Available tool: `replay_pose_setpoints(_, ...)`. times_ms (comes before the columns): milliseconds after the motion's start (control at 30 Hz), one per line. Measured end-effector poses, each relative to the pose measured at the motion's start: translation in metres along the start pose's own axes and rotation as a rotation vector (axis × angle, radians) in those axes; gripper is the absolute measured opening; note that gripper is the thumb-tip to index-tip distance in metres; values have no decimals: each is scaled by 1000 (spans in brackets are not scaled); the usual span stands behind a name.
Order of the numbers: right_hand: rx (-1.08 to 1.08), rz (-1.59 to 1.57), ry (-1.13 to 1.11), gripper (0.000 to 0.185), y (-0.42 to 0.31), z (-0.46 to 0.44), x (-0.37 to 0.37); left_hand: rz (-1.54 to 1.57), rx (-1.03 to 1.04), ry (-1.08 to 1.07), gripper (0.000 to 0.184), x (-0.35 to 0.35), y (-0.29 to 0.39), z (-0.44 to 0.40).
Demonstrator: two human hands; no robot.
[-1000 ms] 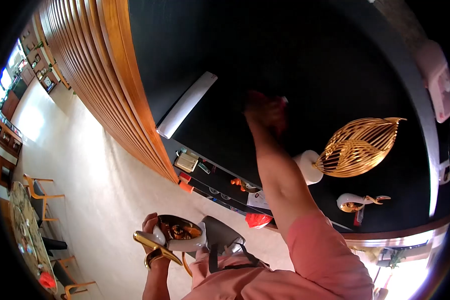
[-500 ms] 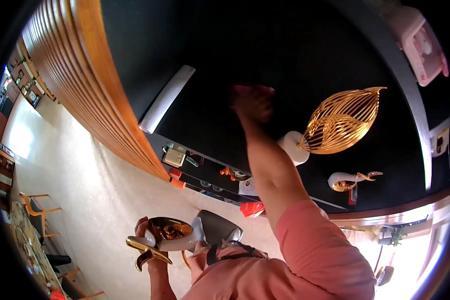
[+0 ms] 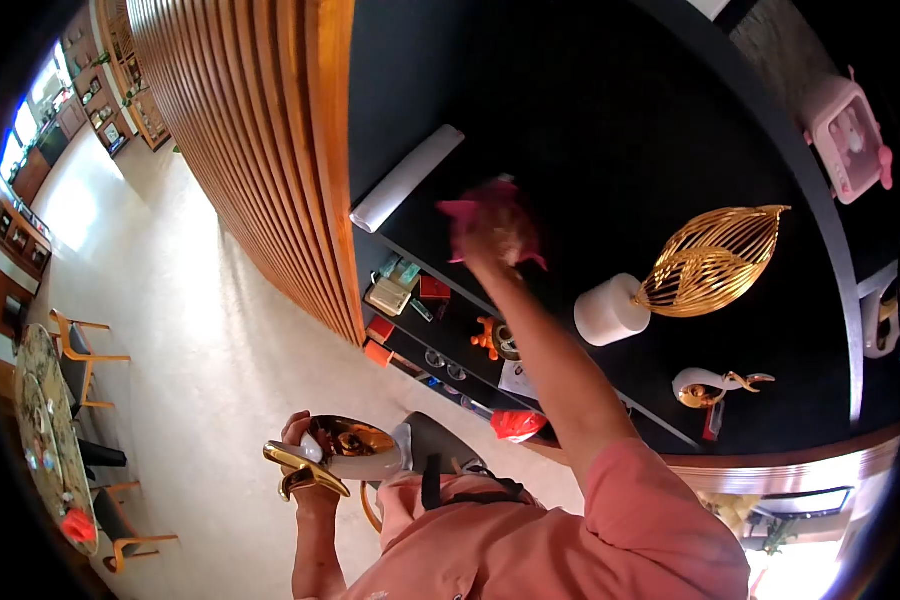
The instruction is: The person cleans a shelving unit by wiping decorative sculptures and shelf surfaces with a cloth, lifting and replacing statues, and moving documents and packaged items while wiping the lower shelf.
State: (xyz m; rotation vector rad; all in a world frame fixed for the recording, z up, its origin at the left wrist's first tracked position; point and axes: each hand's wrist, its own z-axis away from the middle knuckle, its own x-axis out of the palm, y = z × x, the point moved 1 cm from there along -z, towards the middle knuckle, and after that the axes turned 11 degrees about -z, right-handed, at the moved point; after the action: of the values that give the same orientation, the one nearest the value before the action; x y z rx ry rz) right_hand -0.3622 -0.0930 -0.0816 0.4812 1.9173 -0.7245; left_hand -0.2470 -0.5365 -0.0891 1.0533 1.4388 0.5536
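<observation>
My left hand [image 3: 296,429] grips a white and gold ornament [image 3: 365,466] at the lower left, its shiny gold hollow facing up. Over the black counter [image 3: 590,130], my right hand [image 3: 498,240] is closed on a crumpled pink-red cloth [image 3: 460,214], slightly blurred. The cloth spreads out around the fingers and lies on or close to the black surface. To the right of that hand stands a gold wire leaf ornament [image 3: 715,262] on a white round base [image 3: 611,310]. A smaller white and gold ornament [image 3: 695,387] sits further right and lower.
A white roll [image 3: 407,179] lies near the wood-slatted edge [image 3: 330,160]. Open shelves under the counter hold a beige box [image 3: 388,297], an orange figure [image 3: 487,338] and a red bag [image 3: 517,425]. A pink case [image 3: 848,140] is at the upper right. A grey chair [image 3: 433,441] stands below.
The view has shifted. My right hand has moved with the cloth toward the white roll and the counter's near edge. My left hand still holds the ornament.
</observation>
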Motion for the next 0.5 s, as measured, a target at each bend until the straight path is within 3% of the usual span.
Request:
replay_pose_setpoints(167,-293,-121,-186,60,-69,58,-43,-25,45,-8,28,5,8,5)
replay_pose_setpoints(233,-424,-232,-197,62,-54,89,-59,4,39,-27,28,9,5,7)
replay_pose_setpoints(500,-490,-150,-220,68,83,183,-121,-7,61,-120,30,21,22,2)
